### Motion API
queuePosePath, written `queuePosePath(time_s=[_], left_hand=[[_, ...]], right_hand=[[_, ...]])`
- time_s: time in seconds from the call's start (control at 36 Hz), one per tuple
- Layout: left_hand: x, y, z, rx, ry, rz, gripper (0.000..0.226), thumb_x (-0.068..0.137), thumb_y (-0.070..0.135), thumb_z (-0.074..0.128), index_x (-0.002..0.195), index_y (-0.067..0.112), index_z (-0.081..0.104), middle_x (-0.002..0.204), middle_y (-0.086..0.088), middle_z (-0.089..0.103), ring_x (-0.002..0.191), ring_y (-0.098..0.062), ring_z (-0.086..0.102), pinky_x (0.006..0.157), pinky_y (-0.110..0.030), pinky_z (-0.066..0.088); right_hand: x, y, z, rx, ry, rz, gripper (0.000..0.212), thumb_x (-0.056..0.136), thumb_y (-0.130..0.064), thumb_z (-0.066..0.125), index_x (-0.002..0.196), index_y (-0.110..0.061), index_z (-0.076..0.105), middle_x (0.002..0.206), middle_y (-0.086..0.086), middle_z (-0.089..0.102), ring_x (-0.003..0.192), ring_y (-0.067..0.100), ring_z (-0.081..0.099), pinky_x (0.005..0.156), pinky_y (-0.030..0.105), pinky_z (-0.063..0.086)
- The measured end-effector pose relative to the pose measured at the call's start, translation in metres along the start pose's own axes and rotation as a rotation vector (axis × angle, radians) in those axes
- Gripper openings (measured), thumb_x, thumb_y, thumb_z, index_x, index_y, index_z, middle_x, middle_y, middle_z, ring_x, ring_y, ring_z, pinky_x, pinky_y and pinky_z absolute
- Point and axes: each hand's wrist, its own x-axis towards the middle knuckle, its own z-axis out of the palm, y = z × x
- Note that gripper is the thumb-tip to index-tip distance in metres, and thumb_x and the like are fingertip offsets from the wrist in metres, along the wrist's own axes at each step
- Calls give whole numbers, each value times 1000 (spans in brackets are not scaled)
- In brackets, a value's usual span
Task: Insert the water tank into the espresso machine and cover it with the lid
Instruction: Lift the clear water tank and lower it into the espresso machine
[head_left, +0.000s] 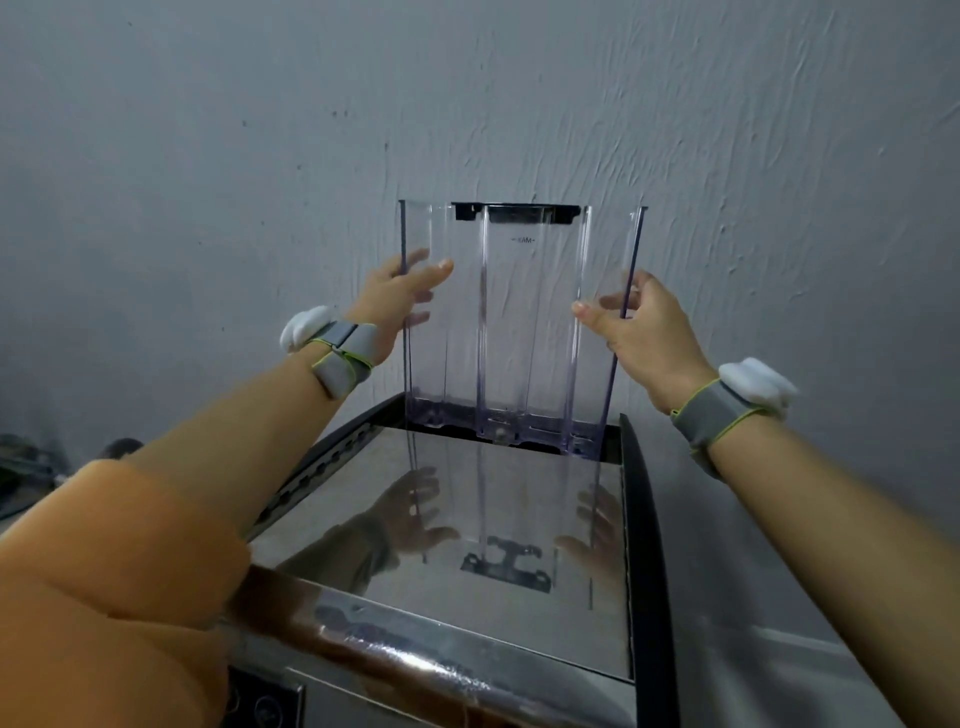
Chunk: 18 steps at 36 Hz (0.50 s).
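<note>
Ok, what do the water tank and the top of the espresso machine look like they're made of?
Water tank: looks like clear rigid plastic, since the wall and the fingers of both hands, left and right, show through it; a black strip runs along its top edge. Espresso machine top: probably polished stainless steel, mirroring the hands and tank, with dark, likely plastic, side trim.

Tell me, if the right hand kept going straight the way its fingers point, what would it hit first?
The right hand already grips the clear water tank, so its fingers press the tank's side wall straight away. Beyond it is probably the left hand.
</note>
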Motion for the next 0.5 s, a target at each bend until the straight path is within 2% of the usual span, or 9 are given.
queuePosePath(time_s=[0.14, 0.19, 0.28, 0.36, 0.44, 0.5], left_hand=[[-5, -11, -4, 81, -20, -25, 67, 84, 39, 66, 141, 16, 41, 129, -8, 55, 110, -24, 57, 91, -40, 53], [-7, -13, -6, 117, -48, -55, 67, 84, 38, 67, 141, 15, 41, 128, -10, 56, 108, -24, 59, 91, -44, 54], [-11, -19, -8, 180, -70, -69, 68, 84, 36, 68, 141, 13, 40, 124, -11, 57, 103, -24, 61, 88, -45, 56], [-17, -24, -8, 236, -66, -62, 70, 82, 33, 70, 141, 16, 36, 116, -12, 60, 97, -25, 64, 82, -46, 58], [-21, -27, -8, 268, -71, -59, 77, 80, 31, 73, 142, 27, 28, 104, -9, 63, 94, -28, 66, 77, -48, 60], [-25, -29, -10, 274, -64, -61, 86, 78, 28, 75, 144, 33, 19, 99, -8, 64, 94, -30, 67, 75, -51, 60]], right_hand=[[-6, 12, 1, 20, -34, 24, 82, 80, -42, 70, 145, -19, 27, 125, 5, 57, 111, 23, 58, 97, 47, 51], [-8, 16, 1, 21, -68, 32, 98, 79, -37, 72, 151, -28, 7, 127, 5, 55, 107, 24, 60, 96, 48, 51], [-13, 21, 2, -41, -128, -2, 115, 80, -30, 74, 147, -38, -19, 136, 10, 50, 106, 29, 62, 98, 52, 49], [-15, 25, 3, -77, -156, -34, 118, 78, -27, 75, 144, -44, -22, 146, 13, 43, 119, 34, 57, 104, 53, 44], [-17, 31, 5, -101, -174, -68, 119, 77, -27, 77, 145, -43, -20, 156, 9, 31, 126, 32, 54, 107, 42, 39], [-18, 33, 7, -112, -170, -84, 119, 75, -28, 78, 147, -43, -16, 155, 9, 34, 125, 33, 55, 105, 37, 39]])
